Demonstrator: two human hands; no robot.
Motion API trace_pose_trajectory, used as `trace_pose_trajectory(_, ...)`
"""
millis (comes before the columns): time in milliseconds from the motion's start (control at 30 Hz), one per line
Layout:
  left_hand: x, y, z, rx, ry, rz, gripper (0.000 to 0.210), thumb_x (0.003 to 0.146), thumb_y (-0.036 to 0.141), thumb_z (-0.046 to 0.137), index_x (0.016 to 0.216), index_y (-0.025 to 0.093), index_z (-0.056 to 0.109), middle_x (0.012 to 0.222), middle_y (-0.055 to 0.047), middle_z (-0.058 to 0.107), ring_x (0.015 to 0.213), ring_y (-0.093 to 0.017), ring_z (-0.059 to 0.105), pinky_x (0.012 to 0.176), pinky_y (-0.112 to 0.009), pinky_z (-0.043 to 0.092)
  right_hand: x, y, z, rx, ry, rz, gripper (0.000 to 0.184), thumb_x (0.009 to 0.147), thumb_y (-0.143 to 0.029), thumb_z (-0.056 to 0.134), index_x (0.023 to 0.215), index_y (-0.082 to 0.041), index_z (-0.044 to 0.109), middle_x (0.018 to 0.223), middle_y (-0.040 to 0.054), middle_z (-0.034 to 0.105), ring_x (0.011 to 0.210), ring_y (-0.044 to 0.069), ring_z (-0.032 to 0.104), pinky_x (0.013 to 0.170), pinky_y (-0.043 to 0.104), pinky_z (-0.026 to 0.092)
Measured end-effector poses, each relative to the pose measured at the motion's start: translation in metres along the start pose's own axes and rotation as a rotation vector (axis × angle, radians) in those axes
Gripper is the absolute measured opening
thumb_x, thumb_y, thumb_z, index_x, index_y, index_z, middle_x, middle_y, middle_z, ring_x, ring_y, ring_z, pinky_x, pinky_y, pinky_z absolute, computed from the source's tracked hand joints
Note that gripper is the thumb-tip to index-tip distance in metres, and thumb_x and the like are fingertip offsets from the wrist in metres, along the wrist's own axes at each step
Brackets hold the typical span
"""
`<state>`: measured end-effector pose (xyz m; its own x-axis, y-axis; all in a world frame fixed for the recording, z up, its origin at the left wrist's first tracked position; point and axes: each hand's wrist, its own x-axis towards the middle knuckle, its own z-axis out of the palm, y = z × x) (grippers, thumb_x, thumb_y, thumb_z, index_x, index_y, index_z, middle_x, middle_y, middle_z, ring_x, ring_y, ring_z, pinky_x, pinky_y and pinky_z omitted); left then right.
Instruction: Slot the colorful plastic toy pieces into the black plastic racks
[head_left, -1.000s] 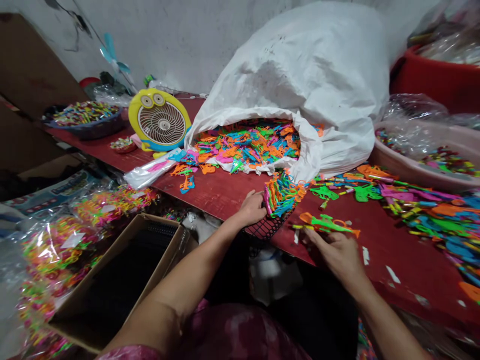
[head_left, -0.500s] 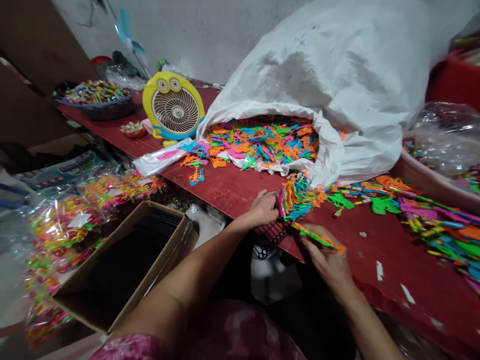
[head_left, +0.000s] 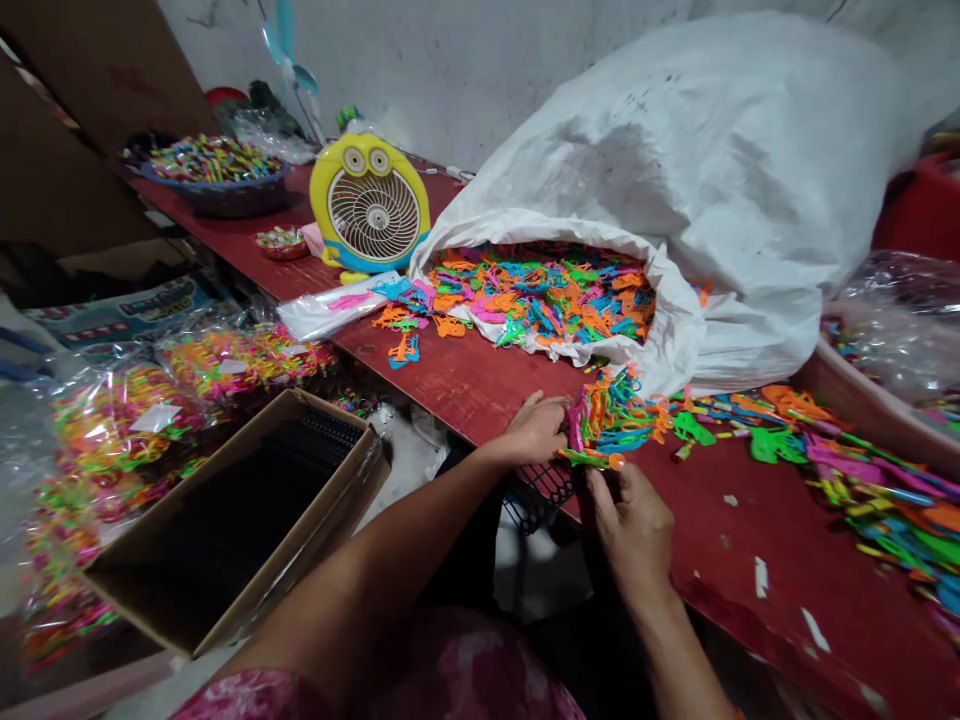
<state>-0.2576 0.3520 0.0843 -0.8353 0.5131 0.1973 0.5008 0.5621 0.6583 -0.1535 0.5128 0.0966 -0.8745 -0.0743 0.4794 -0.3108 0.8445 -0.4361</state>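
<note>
A tightly packed bundle of colourful plastic toy guns (head_left: 619, 415) stands at the table's front edge. Below its left part shows a black plastic mesh tray (head_left: 541, 490), jutting past the edge. My left hand (head_left: 538, 430) is curled around the left end of tray and bundle, its fingertips partly hidden. My right hand (head_left: 634, 515) is closed on a few green and orange toy guns (head_left: 592, 460), held flat against the near side of the bundle.
Behind, a big white sack (head_left: 720, 180) spills more toy guns onto the red table (head_left: 480, 375). A yellow fan (head_left: 375, 210) stands to its left. Loose toys (head_left: 847, 450) and a pink tub (head_left: 870, 385) lie right. Lower left are a cardboard box (head_left: 300, 540) and filled plastic bags (head_left: 120, 420).
My right hand has moved left and brought its toy guns from beside the bundle up against its near side. My left hand keeps its place at the bundle's left end.
</note>
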Motion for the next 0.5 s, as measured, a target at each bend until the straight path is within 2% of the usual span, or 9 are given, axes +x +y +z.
trace_pose_trajectory(167,-0.002,0.002,0.000,-0.007,0.007,0.002,0.050,0.081,0.017,0.049,0.131,0.023,0.052,0.142,-0.005,0.054,0.134,-0.019,0.046,0.121,-0.045,0.017,-0.003,-0.003,0.003,-0.214,0.009,-0.002,0.032,0.099,-0.038,0.039,0.078,-0.019,0.054,0.065,0.0029,0.055,0.057,0.016,0.050,0.059,0.029,0.031)
trace_pose_trajectory(333,0.002,0.001,0.001,-0.068,0.027,0.016,0.045,0.082,0.016,0.050,0.125,0.027,0.058,0.134,-0.002,0.060,0.128,-0.021,0.051,0.121,-0.050,0.016,-0.002,-0.011,0.004,-0.354,-0.075,0.145,0.032,0.098,-0.035,0.035,0.088,-0.016,0.059,0.063,0.0056,0.060,0.053,0.018,0.051,0.054,0.029,0.024)
trace_pose_trajectory(433,-0.006,0.003,-0.004,-0.137,0.044,0.017,0.052,0.079,0.016,0.056,0.130,0.023,0.053,0.134,-0.006,0.059,0.125,-0.023,0.053,0.118,-0.049,0.025,-0.001,-0.017,0.004,-0.426,-0.122,0.226,0.033,0.099,-0.036,0.035,0.096,-0.015,0.061,0.063,0.0060,0.062,0.051,0.018,0.051,0.053,0.028,0.020)
trace_pose_trajectory(500,-0.021,0.008,-0.009,-0.169,0.124,0.024,0.059,0.078,0.014,0.057,0.135,0.018,0.046,0.139,-0.010,0.054,0.127,-0.022,0.051,0.113,-0.041,0.036,-0.002,-0.018,0.004,-0.425,-0.120,0.256,0.035,0.099,-0.038,0.036,0.098,-0.014,0.061,0.063,0.0059,0.064,0.051,0.017,0.052,0.054,0.028,0.020)
